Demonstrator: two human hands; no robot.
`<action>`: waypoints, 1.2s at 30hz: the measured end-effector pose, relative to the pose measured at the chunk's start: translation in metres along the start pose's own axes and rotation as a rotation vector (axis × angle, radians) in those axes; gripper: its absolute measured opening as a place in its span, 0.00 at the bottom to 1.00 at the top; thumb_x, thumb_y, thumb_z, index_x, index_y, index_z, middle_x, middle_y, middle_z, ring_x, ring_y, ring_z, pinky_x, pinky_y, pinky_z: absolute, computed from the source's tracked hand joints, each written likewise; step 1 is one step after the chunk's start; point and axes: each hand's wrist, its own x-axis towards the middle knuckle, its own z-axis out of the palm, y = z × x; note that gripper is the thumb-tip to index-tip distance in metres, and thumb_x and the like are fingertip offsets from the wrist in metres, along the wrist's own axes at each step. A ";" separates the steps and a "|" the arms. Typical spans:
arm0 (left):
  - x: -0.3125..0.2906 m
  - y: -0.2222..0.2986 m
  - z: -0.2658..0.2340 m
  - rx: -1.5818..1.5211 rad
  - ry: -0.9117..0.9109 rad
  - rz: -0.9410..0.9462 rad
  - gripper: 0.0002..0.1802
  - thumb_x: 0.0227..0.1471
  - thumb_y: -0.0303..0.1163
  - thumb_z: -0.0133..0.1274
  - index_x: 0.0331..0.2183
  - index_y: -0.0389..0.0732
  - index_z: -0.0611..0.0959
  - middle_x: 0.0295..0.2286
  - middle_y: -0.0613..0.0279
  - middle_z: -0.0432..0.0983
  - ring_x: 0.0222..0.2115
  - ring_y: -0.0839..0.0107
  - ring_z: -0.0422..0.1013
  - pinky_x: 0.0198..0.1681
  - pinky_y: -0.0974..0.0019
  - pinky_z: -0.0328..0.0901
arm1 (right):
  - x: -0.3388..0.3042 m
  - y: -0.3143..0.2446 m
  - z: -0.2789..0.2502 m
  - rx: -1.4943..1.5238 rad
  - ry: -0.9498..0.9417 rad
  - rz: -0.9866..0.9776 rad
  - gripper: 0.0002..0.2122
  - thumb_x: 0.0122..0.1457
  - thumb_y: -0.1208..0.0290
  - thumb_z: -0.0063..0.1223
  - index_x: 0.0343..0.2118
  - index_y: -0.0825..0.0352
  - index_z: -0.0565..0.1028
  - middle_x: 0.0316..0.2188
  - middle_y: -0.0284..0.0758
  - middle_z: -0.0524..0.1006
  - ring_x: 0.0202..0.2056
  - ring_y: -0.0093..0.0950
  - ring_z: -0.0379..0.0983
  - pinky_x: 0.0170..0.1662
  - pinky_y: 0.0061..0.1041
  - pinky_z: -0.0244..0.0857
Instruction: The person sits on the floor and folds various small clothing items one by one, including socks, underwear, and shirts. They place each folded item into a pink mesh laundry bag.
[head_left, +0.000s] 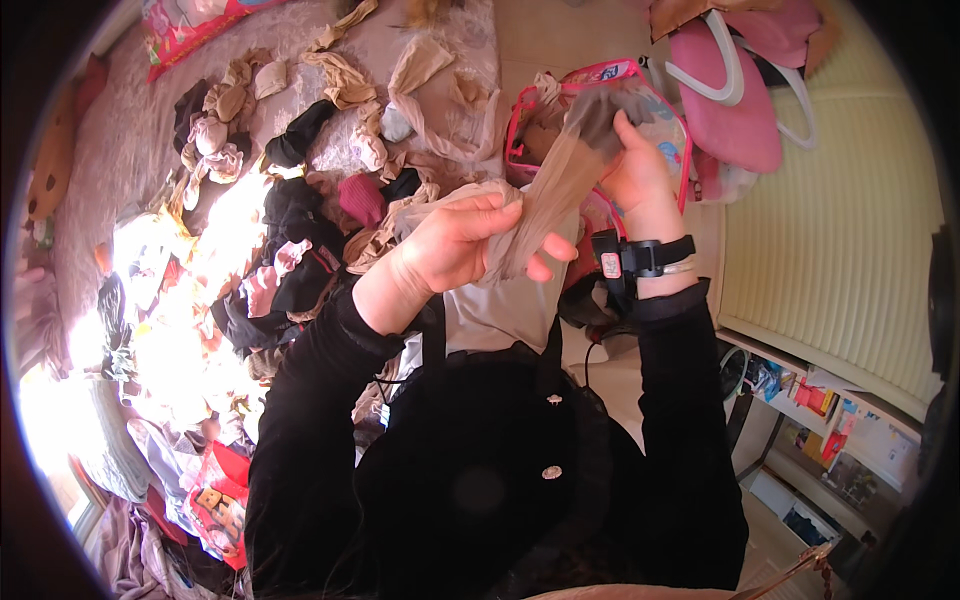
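Observation:
A sheer beige stocking [558,195] with a dark grey end is stretched between my two hands. My left hand [450,238] is closed on its lower part, with the thumb on top and the fabric running over the fingers. Higher and to the right, my right hand [638,165] grips the dark end between thumb and fingers. A black strap with a small device [640,258] circles the right wrist. Just behind the stocking stands a pink-edged clear bag [688,150], partly hidden by the hand and fabric.
Loose beige stockings [343,78], black garments [298,235] and a dark pink sock [362,200] cover much of the bed [110,130] at left. Pink pieces with white handles [728,60] lie far right, beside a ribbed cream panel [840,240] and shelves [800,410].

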 end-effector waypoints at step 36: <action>0.004 0.078 0.029 1.369 0.247 0.258 0.15 0.54 0.35 0.51 0.42 0.40 0.76 0.31 0.67 0.73 0.28 0.84 0.67 0.26 0.80 0.62 | -0.168 -0.060 0.017 -0.867 -0.195 -0.127 0.14 0.57 0.77 0.44 0.47 0.72 0.68 0.33 0.33 0.75 0.36 0.19 0.71 0.41 0.18 0.64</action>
